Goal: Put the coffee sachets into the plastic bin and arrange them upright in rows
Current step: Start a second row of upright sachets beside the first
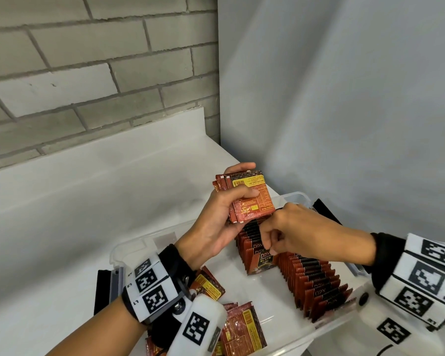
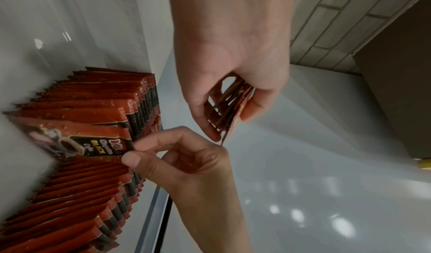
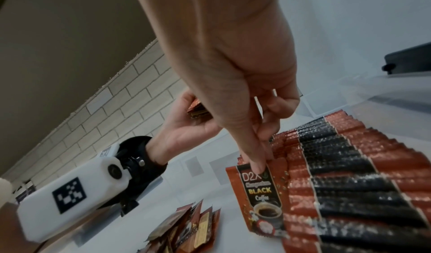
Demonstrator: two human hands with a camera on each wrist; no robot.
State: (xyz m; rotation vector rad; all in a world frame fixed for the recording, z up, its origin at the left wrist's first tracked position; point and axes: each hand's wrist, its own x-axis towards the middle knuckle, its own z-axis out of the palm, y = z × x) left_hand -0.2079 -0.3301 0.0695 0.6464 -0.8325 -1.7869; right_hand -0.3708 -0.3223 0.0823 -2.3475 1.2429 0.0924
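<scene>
Clear plastic bin (image 1: 297,197) sits at lower right of the white worktop (image 1: 88,201). Right hand (image 1: 301,235), grip narrow, pinches the top edge of the front upright sachet (image 3: 258,198). Left hand (image 1: 216,222) clasps a sachet stack (image 1: 247,199) above; loose sachets (image 1: 242,327) lie lower centre.

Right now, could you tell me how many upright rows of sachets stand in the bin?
2. One row runs along the bin's right side; the second stands beside it to the left, where the right hand pinches its front sachet. Hands may hide more.
</scene>
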